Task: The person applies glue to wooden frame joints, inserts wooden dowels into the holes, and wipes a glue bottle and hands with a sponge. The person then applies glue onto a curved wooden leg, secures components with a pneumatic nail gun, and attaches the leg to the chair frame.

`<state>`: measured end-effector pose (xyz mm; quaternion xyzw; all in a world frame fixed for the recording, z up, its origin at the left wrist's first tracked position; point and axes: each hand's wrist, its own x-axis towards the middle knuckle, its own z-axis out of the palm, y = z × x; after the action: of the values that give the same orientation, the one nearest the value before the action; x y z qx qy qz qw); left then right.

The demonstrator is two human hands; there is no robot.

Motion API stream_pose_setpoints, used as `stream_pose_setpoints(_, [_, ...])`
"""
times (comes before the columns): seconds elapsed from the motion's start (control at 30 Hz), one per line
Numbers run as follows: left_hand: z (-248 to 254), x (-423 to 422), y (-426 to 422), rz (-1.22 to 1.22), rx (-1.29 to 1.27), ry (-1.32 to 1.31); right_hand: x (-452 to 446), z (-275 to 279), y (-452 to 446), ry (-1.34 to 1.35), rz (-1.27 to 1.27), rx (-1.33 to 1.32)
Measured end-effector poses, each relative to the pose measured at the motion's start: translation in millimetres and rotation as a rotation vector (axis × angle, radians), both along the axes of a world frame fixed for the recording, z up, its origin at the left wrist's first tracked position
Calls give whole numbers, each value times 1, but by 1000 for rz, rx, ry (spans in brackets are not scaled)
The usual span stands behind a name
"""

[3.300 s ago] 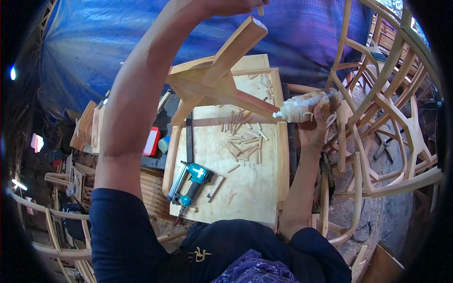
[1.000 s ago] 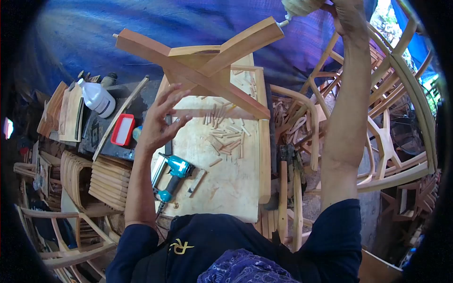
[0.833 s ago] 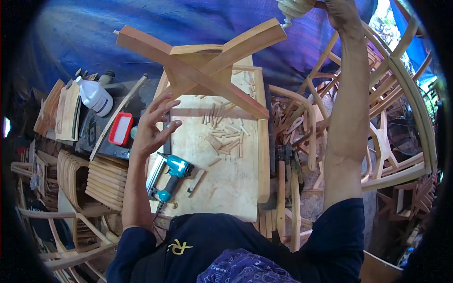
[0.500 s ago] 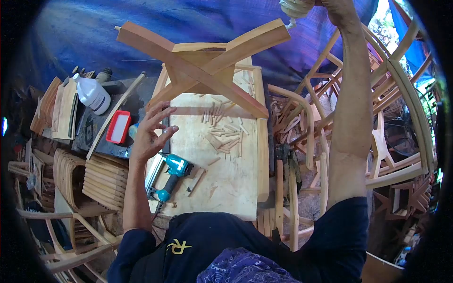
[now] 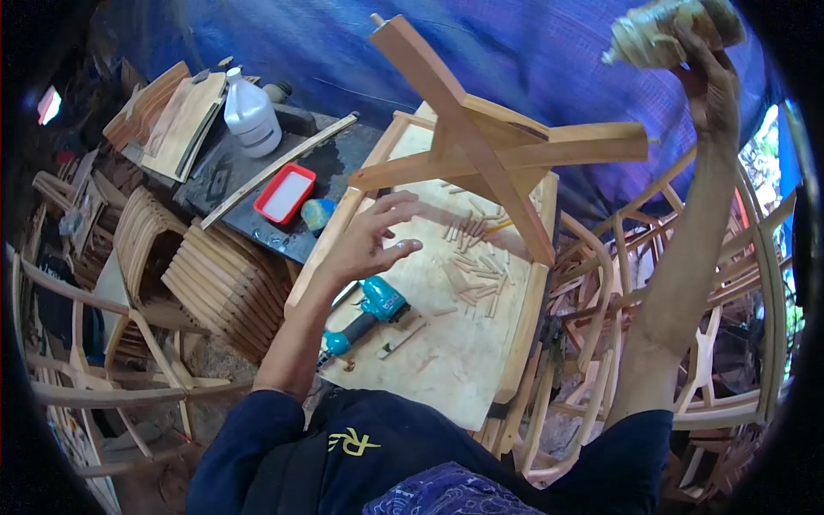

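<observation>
My right hand [image 5: 711, 90] is raised at the upper right, its fingers wrapped round a smeared, yellowish squeeze bottle [image 5: 657, 36] whose nozzle points left. An X-shaped wooden frame [image 5: 463, 154] with a panel behind its crossing stands at the far end of the workbench. A dowel sticks out of its upper left end. My left hand [image 5: 373, 240] hovers just below the frame's left foot, fingers apart and holding nothing. Below that hand, a teal nail gun [image 5: 382, 299] lies on the pale board [image 5: 429, 378]. Several short wooden dowels [image 5: 481, 266] are scattered between hand and frame.
On the dark side table [image 5: 223, 176] are a white jug [image 5: 251, 120], a red tray [image 5: 285, 193] with white contents and a long wooden strip [image 5: 279, 167]. Curved wooden parts [image 5: 227, 287] are stacked at left. Chair frames [image 5: 635, 232] crowd the right side. A blue tarp [image 5: 343, 51] hangs behind.
The view has turned, so the bench appears tilted and farther right. More of my right hand and the squeeze bottle now shows. My left hand stays open near the frame's left foot.
</observation>
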<state>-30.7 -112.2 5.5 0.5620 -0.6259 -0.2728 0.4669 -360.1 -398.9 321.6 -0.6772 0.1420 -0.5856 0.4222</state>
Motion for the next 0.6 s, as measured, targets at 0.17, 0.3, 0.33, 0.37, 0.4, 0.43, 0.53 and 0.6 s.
stream_pose_setpoints(0.17, [-9,31,22,36,17,-4,149,-18,59,-124,148,-44])
stream_pose_setpoints(0.3, [-28,78,54,101,57,63,231,-39,31,-196,230,15])
stream_pose_setpoints(0.33, [-38,90,63,125,58,68,245,-43,26,-194,254,36])
stream_pose_setpoints(0.37, [-44,101,72,149,60,72,257,-45,28,-174,243,63])
stream_pose_setpoints(0.4, [-46,110,82,193,77,70,268,-49,31,-155,231,91])
stream_pose_setpoints(0.43, [-50,120,92,213,93,102,277,-53,35,-135,218,119])
stream_pose_setpoints(0.53, [-57,143,114,260,132,191,295,-63,38,-129,215,121])
stream_pose_setpoints(0.6, [-64,156,121,267,121,188,299,-67,35,-121,198,121])
